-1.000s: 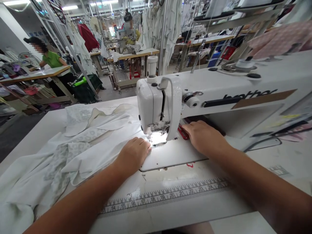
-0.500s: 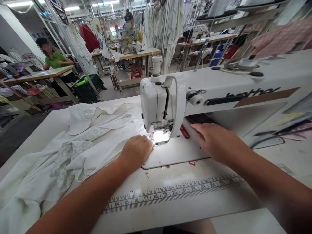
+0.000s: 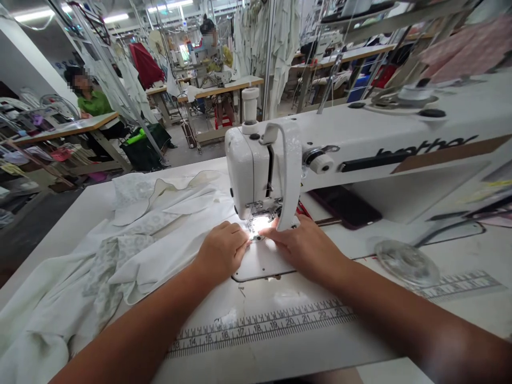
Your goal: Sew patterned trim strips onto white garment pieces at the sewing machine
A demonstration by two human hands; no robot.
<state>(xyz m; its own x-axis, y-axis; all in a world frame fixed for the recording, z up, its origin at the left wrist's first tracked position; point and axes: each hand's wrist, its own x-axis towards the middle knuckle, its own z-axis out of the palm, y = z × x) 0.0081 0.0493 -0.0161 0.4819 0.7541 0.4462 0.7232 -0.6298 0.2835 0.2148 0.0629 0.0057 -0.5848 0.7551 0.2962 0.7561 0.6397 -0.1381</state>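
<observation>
- With fingertips near but not touching, left hand (image 3: 222, 250) lies on white cloth (image 3: 172, 250) at 8 o'clock of the lit patch (image 3: 262, 225) under the sewing machine (image 3: 248, 165); right hand (image 3: 308, 245) at 4, tips in the light.
- Can't tell if either hand pinches anything.
- Cloth bulk at 8 to 9, loose and rumpled; its near end seems to reach the patch.
- Progress, my read: cloth placed at the machine, no finished seam visible. Amount left: can't tell.
- Phone (image 3: 348, 207) at 3, ruler (image 3: 256, 326) at 6.
</observation>
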